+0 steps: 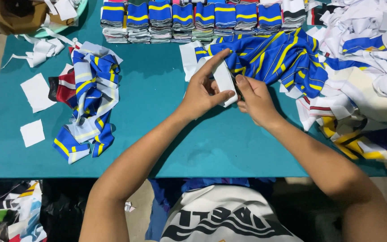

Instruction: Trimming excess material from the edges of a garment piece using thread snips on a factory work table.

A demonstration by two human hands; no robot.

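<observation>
A narrow white fabric strip (224, 80), flat and plain, stands tilted between both hands above the middle of the teal tabletop (157, 89). The left hand (204, 89) grasps it, index finger stretched along its upper edge and thumb pressed against its lower end. The right hand (254, 98) pinches the strip's right edge with its fingertips; something dark shows at that pinch, too hidden to tell what. The strip's top runs into a crumpled blue garment piece with yellow and white stripes (278, 56), which lies just behind the hands. Beyond it, a row of folded blue-and-yellow striped bands stacked in piles (189, 20) lines the far edge. To the left lies a loose heap of blue, yellow and white fabric pieces (90, 98), with white square cloth patches (36, 92) near it. A big tangle of white and coloured cloth offcuts (368, 67) fills the right side.
</observation>
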